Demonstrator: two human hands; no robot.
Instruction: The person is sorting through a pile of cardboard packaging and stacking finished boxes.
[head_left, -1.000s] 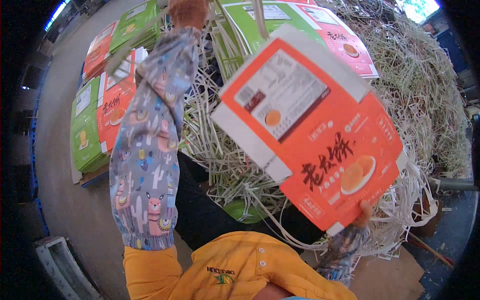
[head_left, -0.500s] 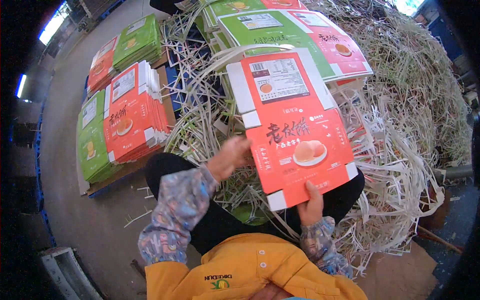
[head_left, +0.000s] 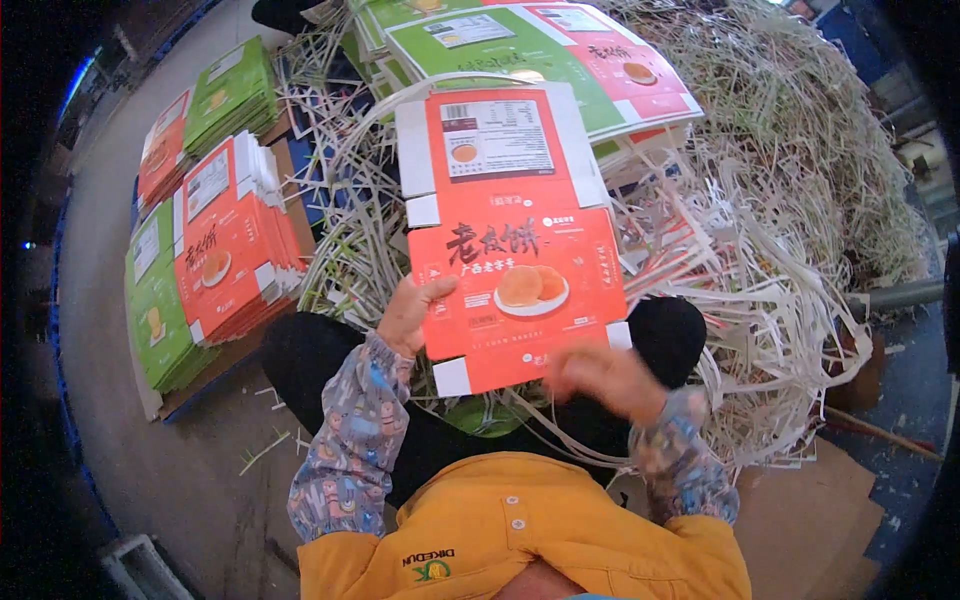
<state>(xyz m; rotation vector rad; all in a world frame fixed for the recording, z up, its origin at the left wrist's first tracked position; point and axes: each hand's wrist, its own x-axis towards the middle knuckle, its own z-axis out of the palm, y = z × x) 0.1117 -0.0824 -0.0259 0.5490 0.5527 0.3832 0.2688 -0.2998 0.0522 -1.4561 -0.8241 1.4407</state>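
A flat red carton blank [head_left: 515, 235] with white flaps and a picture of round cakes on a plate is held up over my lap. My left hand [head_left: 408, 315] grips its left edge, thumb on the printed face and the other fingers hidden behind. By the lower right edge is my right hand [head_left: 605, 380], smeared by motion; its fingers overlap the bottom flap, and whether they touch it cannot be told. Just beyond the blank lies a stack of large printed sheets in green and red [head_left: 500, 60].
Stacks of red blanks [head_left: 215, 265] and green blanks [head_left: 160, 310] sit on a pallet at the left. A large heap of shredded paper strips [head_left: 760, 180] fills the right side. Flattened cardboard [head_left: 800, 510] lies on the floor at the lower right.
My left hand has closed on the blank's left edge. The right hand has let go of the bottom edge and is moving. In view, the blank has shifted left and turned straighter.
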